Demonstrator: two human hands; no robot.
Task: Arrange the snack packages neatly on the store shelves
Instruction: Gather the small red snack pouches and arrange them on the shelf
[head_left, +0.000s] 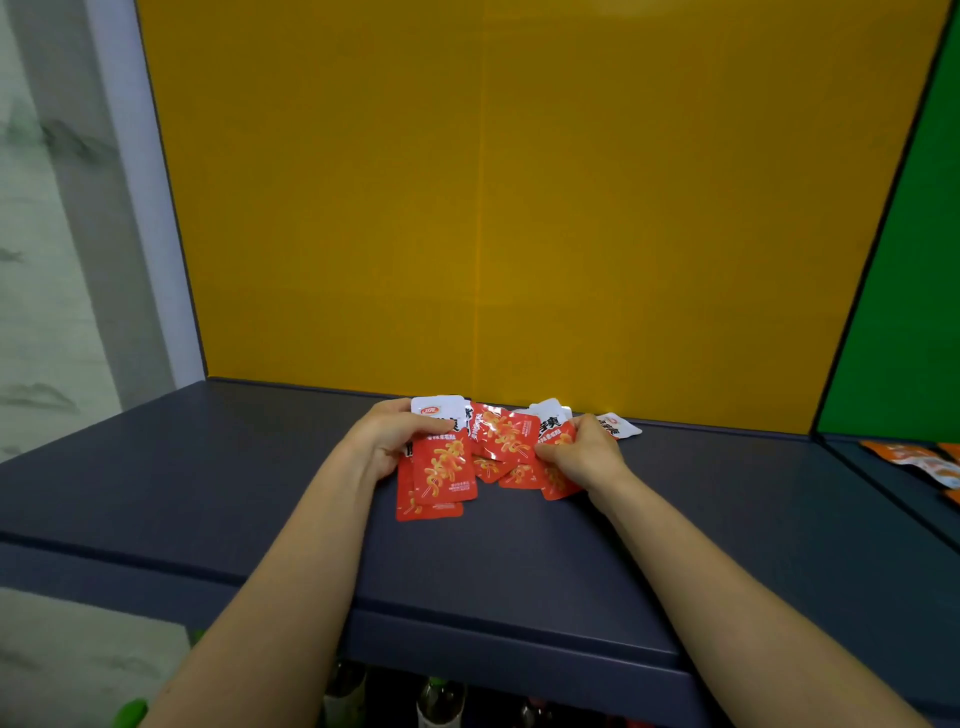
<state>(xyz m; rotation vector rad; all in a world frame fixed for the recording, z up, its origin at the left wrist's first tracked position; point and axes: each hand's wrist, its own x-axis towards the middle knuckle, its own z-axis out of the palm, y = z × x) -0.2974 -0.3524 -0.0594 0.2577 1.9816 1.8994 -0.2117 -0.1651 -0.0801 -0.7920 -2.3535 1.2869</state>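
The left hand (387, 441) is gripping a stack of red-and-white foil snack packets (445, 470) and the right hand (587, 457) is pinching a loose red packet (555, 480) on the dark blue shelf (519, 561), ideally squaring edges first.

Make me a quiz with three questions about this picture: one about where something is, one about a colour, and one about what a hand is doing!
1. Where are the red snack packets?
A. On the floor
B. On the dark blue shelf
C. In a basket

2. What colour is the panel behind them?
A. Yellow
B. Pink
C. Black

3. What is the left hand doing?
A. Hanging empty
B. Gripping packets
C. Pointing upward

Answers:
1 B: the packets lie on the shelf, close to its back.
2 A: the panel rising behind them is yellow.
3 B: its thumb and fingers curl round packets, and the right hand grips some too.
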